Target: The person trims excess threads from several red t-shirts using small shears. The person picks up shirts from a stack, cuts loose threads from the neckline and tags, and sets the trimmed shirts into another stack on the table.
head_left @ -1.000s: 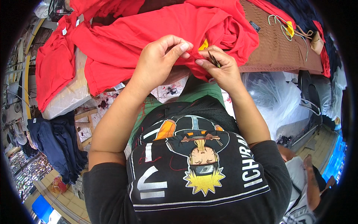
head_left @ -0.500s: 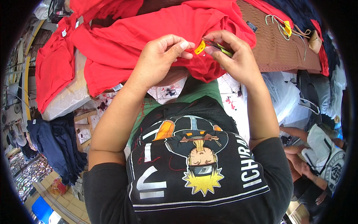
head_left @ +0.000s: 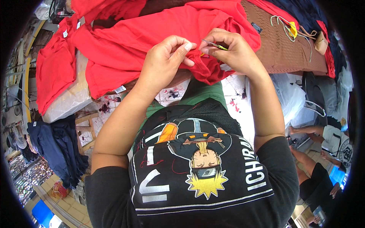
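My right hand [head_left: 234, 51] is closed around small thread snips [head_left: 219, 46] with a yellow-green part; their thin metal tip points left, toward my other hand. Thumb and fingers of my left hand [head_left: 167, 55] are pinched together just left of that tip, and what they hold is too small to make out. Both hands are over a bunched red garment [head_left: 152, 36], which spreads across the work surface and hangs over its near edge. A bit of yellow [head_left: 204, 55] shows beneath my right fingers, mostly hidden.
Brown ribbed cloth [head_left: 281, 53] covers the surface at right, with pale cords [head_left: 283, 28] and a yellow piece [head_left: 292, 29] on it. More red garments [head_left: 57, 64] lie at left; dark blue clothing [head_left: 57, 148] hangs below. Clear plastic [head_left: 287, 95] and seated people [head_left: 334, 140] are at right.
The yellow piece with holes that showed between my hands is now mostly covered. My right hand has shifted slightly left and turned the snips' tip leftward. People at right have shifted.
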Demonstrator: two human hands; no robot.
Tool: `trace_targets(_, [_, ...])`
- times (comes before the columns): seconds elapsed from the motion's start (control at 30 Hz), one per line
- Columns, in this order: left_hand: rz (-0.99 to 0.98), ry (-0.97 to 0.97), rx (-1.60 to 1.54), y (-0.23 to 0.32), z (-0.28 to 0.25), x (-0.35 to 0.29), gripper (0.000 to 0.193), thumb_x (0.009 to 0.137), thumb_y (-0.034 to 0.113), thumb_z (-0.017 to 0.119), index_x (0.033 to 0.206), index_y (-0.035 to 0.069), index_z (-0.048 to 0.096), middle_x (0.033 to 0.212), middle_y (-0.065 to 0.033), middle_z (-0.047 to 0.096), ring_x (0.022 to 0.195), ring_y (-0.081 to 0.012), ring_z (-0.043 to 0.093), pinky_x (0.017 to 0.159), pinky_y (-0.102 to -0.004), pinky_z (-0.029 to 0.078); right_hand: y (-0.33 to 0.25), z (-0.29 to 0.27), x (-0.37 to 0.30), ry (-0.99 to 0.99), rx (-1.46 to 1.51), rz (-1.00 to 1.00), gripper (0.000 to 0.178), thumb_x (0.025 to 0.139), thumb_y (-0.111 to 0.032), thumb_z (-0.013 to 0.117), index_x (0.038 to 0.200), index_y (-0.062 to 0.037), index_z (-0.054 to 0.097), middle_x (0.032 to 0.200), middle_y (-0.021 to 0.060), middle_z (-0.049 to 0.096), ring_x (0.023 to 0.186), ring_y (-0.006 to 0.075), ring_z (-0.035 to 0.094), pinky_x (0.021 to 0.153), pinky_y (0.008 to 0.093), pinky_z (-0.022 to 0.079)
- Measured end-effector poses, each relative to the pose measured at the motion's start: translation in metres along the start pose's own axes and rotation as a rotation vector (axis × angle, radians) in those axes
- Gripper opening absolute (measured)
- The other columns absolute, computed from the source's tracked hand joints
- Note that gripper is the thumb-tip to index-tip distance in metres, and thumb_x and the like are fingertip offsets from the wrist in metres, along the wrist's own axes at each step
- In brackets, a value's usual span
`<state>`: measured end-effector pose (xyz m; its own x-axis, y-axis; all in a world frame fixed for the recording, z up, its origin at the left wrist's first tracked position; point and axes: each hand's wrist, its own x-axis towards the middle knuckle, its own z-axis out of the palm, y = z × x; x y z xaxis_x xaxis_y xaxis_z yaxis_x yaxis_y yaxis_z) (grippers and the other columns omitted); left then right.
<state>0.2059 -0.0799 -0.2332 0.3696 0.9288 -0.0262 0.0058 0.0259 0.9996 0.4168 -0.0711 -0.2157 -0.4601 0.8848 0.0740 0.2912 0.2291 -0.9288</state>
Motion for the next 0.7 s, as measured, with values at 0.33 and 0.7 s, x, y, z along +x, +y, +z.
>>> trace_targets(0.33, [0.252,0.097,0.379,-0.006,0.008,0.002,0.03,0.077,0.019,0.077,0.101,0.004,0.069,0.092,-0.0066,0.064,0.062,-0.0081,0.056,0.063,-0.0248,0.049,-0.002,0.004,-0.003,0.119,-0.02,-0.008,0.013,0.085,-0.007,0.067,0.096,0.0004,0.066,0.085,0.0061,0.066,0.082,0.0105,0.061,0.074,0.0259,0.048])
trace_targets(0.7, [0.1,0.05,0.313,-0.001,0.01,0.01,0.017,0.084,0.016,0.071,0.094,0.002,0.068,0.09,-0.0095,0.07,0.073,-0.0121,0.067,0.066,-0.0255,0.053,-0.018,-0.003,-0.002,0.136,-0.253,0.058,0.012,0.088,-0.006,0.064,0.1,-0.0029,0.066,0.093,-0.0018,0.064,0.069,0.0011,0.057,0.052,0.0178,0.044])
